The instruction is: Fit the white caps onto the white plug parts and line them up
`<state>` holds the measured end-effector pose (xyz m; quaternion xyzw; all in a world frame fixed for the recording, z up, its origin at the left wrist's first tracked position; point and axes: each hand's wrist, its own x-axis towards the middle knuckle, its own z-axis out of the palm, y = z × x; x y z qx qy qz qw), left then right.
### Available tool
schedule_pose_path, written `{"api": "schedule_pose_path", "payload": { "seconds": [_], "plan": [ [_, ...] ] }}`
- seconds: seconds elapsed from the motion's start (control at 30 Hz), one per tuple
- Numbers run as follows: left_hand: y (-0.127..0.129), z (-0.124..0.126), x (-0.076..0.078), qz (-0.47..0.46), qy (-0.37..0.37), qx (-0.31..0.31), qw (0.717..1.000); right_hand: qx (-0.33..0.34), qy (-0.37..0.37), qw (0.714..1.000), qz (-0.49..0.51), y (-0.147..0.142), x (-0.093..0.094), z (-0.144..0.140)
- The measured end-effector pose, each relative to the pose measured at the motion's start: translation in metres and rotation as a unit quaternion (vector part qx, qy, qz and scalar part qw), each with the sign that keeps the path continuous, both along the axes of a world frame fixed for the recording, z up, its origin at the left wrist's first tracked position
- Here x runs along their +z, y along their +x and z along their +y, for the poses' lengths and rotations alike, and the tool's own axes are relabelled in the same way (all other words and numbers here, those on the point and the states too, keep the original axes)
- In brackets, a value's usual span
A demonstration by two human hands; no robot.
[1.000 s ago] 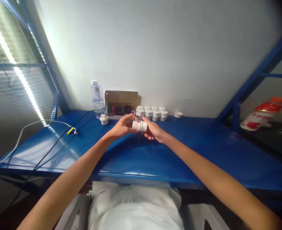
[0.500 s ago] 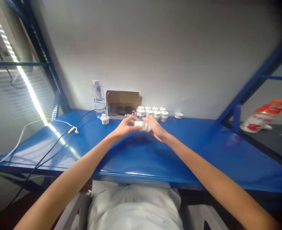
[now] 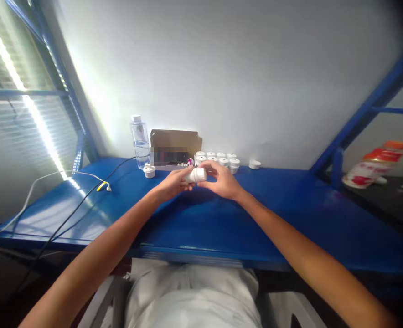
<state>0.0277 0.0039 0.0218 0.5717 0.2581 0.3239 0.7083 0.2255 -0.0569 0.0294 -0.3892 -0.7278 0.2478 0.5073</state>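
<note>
Blue metal bench (image 3: 201,218) runs along a pale wall, and I see both hands meeting above its far half. My left hand (image 3: 174,183) and right hand (image 3: 222,181) together hold a small white jar (image 3: 196,174) lying on its side in the air, just in front of the row of white jars (image 3: 218,161) by the wall. The fingers (image 3: 212,165) of each hand are curled and pinching the jar's ends; I cannot tell what is inside it. Behind stands an open cardboard box (image 3: 175,148), its contents blurred, beside a clear water bottle (image 3: 139,140) partly filled. One lone white cap (image 3: 149,171) sits near the bottle, another white lid (image 3: 255,164) right of the row.
</note>
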Motion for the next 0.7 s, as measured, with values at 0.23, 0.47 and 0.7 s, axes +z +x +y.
{"api": "schedule_pose_path", "payload": {
  "seconds": [0.23, 0.47, 0.7],
  "plan": [
    [-0.003, -0.011, 0.006, -0.039, 0.098, -0.004, 0.994, -0.052, -0.107, 0.991, 0.062, 0.001, -0.002, 0.003],
    [-0.003, -0.005, 0.006, 0.031, 0.063, 0.015, 0.997, -0.019, 0.027, 0.999, 0.008, -0.004, 0.002, -0.004],
    [-0.003, -0.013, 0.01, -0.018, 0.17, 0.009, 0.985, -0.065, -0.13, 0.987, 0.066, -0.005, -0.001, -0.003]
  ]
}}
